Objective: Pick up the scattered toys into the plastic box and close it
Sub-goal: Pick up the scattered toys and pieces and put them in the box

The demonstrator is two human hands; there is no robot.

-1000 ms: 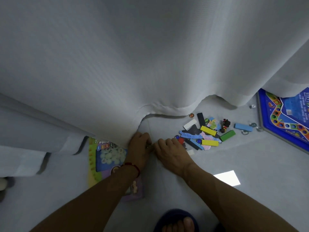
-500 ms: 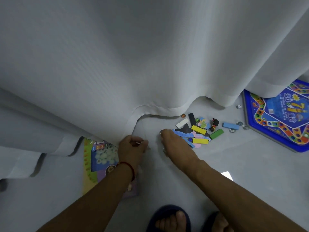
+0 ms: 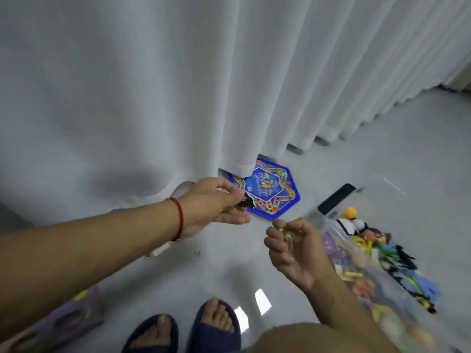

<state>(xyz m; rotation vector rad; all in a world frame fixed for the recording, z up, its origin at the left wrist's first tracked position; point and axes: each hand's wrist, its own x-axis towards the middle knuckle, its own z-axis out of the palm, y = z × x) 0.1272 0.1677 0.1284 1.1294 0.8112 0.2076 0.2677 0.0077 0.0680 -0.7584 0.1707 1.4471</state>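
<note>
My left hand (image 3: 216, 203) pinches a small dark flat toy piece (image 3: 246, 203) between thumb and fingers, in the air in front of the blue game board (image 3: 275, 194). My right hand (image 3: 293, 240) is palm up with curled fingers and holds small yellow-green marbles (image 3: 285, 233) at the fingertips. It hovers just left of the clear plastic box (image 3: 362, 271) at the right, which is full of mixed toys, with a soft toy (image 3: 351, 220) at its far end. The picture is blurred by motion.
A white curtain (image 3: 153, 85) hangs to the floor across the back and partly covers the blue board. A dark flat object (image 3: 336, 198) lies beyond the box. A purple and green puzzle board (image 3: 66, 319) lies at the lower left. My feet in dark slippers (image 3: 183, 329) stand at the bottom.
The view has swung right, away from the toy pile by the curtain. Both hands have lifted off the floor with small pieces and moved toward the plastic box, now in view.
</note>
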